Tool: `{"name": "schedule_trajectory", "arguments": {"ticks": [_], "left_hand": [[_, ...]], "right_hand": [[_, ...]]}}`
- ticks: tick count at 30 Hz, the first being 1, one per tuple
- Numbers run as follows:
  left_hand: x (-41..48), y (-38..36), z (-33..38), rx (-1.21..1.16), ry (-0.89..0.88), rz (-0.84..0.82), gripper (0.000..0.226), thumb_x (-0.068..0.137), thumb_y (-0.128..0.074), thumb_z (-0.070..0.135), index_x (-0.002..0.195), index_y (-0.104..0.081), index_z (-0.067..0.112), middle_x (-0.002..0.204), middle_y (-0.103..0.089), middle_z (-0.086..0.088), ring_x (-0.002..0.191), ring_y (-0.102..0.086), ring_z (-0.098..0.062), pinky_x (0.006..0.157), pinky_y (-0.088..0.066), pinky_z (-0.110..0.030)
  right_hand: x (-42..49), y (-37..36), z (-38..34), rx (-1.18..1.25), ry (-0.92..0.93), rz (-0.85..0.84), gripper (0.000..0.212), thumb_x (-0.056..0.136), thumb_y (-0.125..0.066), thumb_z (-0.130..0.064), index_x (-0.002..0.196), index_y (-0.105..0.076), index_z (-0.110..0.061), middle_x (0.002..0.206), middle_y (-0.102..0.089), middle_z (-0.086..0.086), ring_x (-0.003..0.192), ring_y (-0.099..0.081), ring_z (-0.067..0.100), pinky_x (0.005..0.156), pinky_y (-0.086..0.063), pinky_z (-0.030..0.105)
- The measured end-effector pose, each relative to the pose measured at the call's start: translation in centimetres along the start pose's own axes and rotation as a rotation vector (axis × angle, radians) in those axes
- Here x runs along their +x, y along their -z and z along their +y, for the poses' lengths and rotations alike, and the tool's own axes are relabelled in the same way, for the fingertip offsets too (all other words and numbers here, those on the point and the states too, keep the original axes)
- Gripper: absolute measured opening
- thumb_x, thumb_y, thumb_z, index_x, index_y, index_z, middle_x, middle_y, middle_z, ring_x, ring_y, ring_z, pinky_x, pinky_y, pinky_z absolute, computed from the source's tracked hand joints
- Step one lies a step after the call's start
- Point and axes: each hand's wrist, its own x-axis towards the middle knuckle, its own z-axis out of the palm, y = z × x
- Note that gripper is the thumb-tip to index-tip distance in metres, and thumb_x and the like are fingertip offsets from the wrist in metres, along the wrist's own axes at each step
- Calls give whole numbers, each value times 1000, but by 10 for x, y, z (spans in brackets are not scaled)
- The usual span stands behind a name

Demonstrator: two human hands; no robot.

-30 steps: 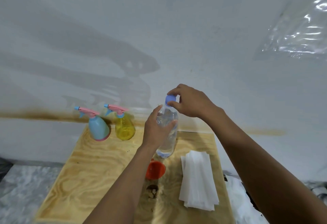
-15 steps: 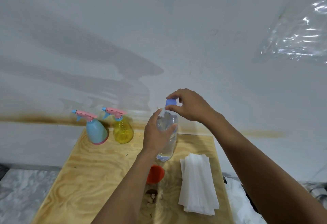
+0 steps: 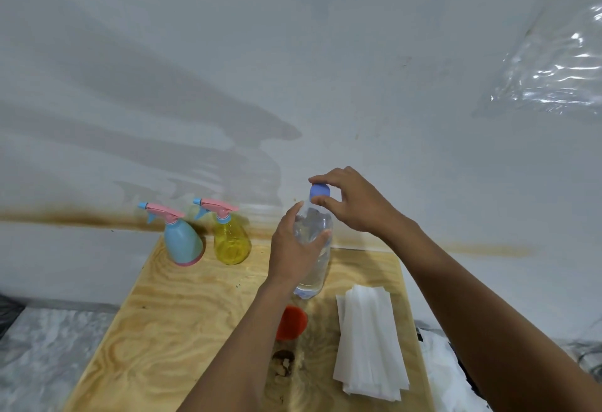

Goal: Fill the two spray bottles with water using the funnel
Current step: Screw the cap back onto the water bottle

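Observation:
My left hand (image 3: 291,250) grips a clear water bottle (image 3: 315,265) around its middle, held above the wooden board (image 3: 182,314). My right hand (image 3: 355,203) pinches the bottle's blue cap (image 3: 320,190) between thumb and fingers. A blue spray bottle (image 3: 180,240) and a yellow spray bottle (image 3: 229,237), both with pink trigger heads on, stand side by side at the board's far left. An orange funnel (image 3: 293,322) lies on the board below the water bottle, partly hidden by my left forearm.
A stack of white paper sheets (image 3: 369,343) lies on the board's right side. A dark knot (image 3: 283,359) marks the wood near the front. The white wall stands right behind the board. Grey marble floor (image 3: 42,346) shows on the left, white plastic on the right.
The view has shifted slightly. My right hand's fingers have shifted around the cap, which looks a little higher on the neck. The left hand keeps its grip.

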Motion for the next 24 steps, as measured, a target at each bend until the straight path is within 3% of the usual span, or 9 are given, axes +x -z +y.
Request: {"name": "schedule_trajectory", "arguments": {"ticks": [5,7,10,13,16,20,24], "left_hand": [[0,1,-2,-15,-1,-6,75,79,-81,36,144,-44,25,119,-57,6,110,-57,-12,90,-46,-21],[1,2,-3,-17,-2,-4,76,78,-82,36,143,-44,25,119,-57,6,111,-56,-11,91,-48,-25],[3,4,-4,-5,-3,-9,76,77,-82,39,143,-46,26,118,-58,6,110,-57,-11,92,-50,-29],[2,2,-3,1,-8,-12,75,78,-81,39,143,-46,26,117,-58,7,109,-56,-9,91,-48,-24],[1,2,-3,9,-9,-4,74,78,-81,38,142,-46,27,117,-58,8,108,-56,-7,89,-44,-19],[0,3,-2,3,0,-2,75,79,-81,37,144,-45,26,121,-58,5,111,-55,-9,92,-45,-22],[1,2,-1,-14,8,-10,76,78,-82,34,144,-44,25,121,-57,5,112,-55,-11,89,-43,-19]], "right_hand": [[-1,-34,-14,60,-200,310,34,85,-69,-49,107,-68,-22,101,-63,-4,102,-50,12,79,-37,22],[-1,-36,-16,83,-194,297,35,85,-69,-49,107,-67,-22,104,-63,-8,104,-48,9,79,-39,22],[-3,-21,-6,208,-104,148,34,88,-68,-42,118,-64,-26,114,-61,-15,101,-46,0,86,-42,21],[-9,-13,5,218,-56,81,37,92,-65,-37,128,-61,-29,110,-59,-18,94,-47,-5,79,-36,10],[-11,-19,5,247,-51,134,34,92,-65,-36,125,-63,-27,107,-59,-13,93,-45,-8,79,-32,3],[-9,-34,-3,280,-115,255,30,90,-68,-36,117,-66,-25,109,-61,-11,105,-49,4,83,-34,10],[-13,-49,-14,340,-216,410,33,87,-70,-40,115,-67,-24,111,-63,-12,108,-52,6,83,-35,8]]}}
